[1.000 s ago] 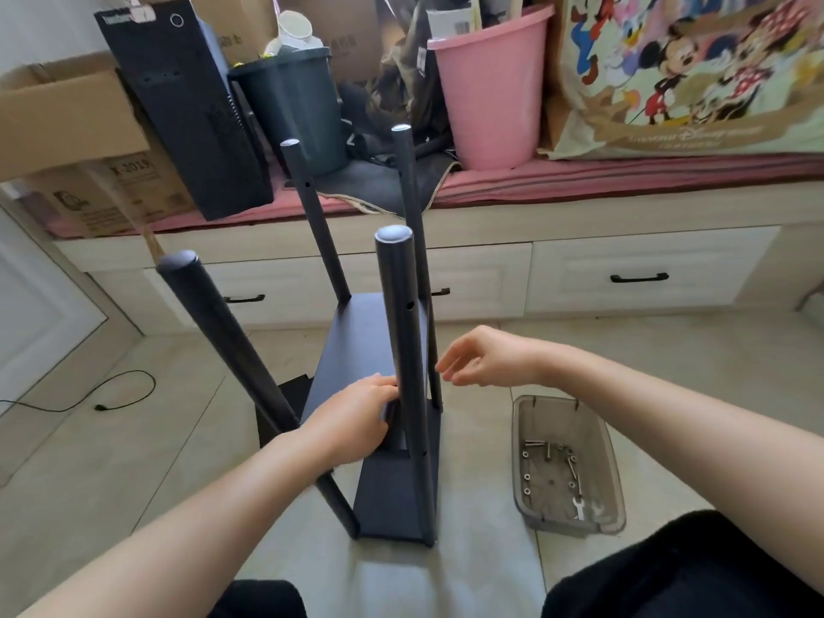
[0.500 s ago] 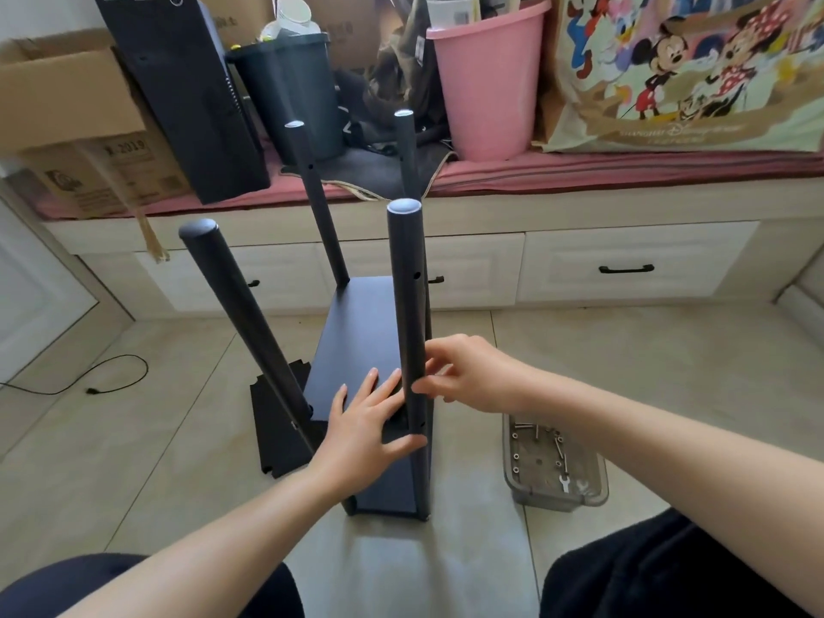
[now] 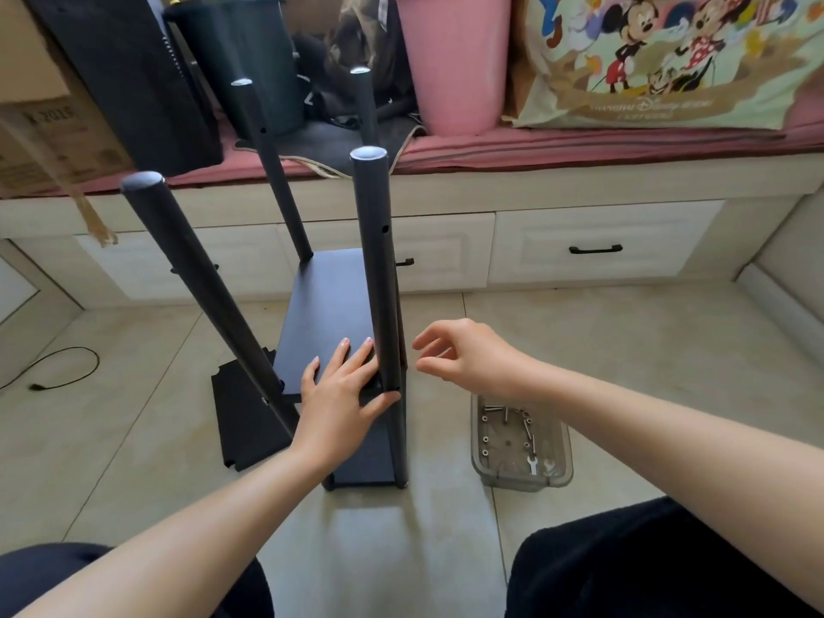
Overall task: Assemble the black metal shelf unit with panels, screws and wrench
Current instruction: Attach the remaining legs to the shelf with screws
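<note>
Your right hand [image 3: 468, 354] has let go of the near post [image 3: 376, 269], fingers loosely curled, empty. Left hand [image 3: 341, 390] flat on the panel [image 3: 325, 314], 12 o'clock. Panel seemingly unscrewed; could slip.

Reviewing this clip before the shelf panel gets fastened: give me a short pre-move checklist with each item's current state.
1. Shelf panel supported: ok, left hand lies flat on it.
2. Near post hole lined up with the panel: cannot tell, the joint is hidden.
3. Screw in right hand: not ok, it holds nothing.
4. Screws and wrench within reach: ok, in the clear tray by the right arm.
5. All four posts standing: ok.
</note>
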A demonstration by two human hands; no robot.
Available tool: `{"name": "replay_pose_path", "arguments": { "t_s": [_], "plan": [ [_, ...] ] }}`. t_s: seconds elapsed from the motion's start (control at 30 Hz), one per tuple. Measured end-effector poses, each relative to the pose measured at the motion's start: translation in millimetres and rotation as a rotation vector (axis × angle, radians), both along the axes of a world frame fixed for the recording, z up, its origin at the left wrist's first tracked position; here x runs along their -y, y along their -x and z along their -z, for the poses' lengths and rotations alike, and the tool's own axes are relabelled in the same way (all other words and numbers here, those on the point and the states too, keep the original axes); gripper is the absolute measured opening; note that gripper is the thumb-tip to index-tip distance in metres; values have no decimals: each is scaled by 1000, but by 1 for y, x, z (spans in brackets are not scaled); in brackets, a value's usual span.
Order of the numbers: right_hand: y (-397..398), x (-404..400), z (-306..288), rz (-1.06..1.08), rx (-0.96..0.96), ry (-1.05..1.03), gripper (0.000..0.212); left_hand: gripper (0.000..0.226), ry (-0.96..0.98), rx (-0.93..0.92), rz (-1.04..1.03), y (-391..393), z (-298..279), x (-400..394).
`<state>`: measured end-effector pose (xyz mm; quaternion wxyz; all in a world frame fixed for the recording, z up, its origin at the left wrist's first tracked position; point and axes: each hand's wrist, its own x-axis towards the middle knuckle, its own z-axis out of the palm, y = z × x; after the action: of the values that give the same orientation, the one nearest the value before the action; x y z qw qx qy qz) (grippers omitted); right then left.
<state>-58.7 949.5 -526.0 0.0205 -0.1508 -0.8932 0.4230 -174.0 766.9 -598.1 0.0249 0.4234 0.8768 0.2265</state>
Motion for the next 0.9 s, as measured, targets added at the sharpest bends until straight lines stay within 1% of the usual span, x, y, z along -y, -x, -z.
{"name": "replay_pose_path", "arguments": {
  "t_s": [0.1, 0.33, 0.43, 0.5, 0.63, 0.7, 0.77, 0.83, 0.9],
  "plan": [
    [-10, -29, 22, 28, 152, -60, 20, 55, -2, 2, -10, 2, 0, -8],
    [-9, -85, 93, 61, 561, -217, 23, 51, -13, -26, -39, -1, -3, -17],
    [-9, -96, 135, 124, 669, -209, 22, 48, -7, -41, -40, -3, -3, -17],
    [-8, -96, 163, 160, 716, -163, 21, 46, -7, -40, -32, -3, -4, -16],
    [-7, -96, 209, 142, 788, -150, 10, 45, -13, -48, -28, -5, -5, -16],
    [-5, -102, 231, 176, 785, -129, 22, 49, -18, -59, -28, -7, -5, -17],
    [-2, -108, 246, 223, 770, -116, 36, 44, -35, -69, -36, -9, -5, -18],
    [0, -114, 259, 246, 763, -122, 41, 42, -46, -71, -45, -10, -5, -19],
    [4, -120, 273, 258, 747, -131, 40, 42, -43, -79, -44, -10, -4, -19]
  ]
}}
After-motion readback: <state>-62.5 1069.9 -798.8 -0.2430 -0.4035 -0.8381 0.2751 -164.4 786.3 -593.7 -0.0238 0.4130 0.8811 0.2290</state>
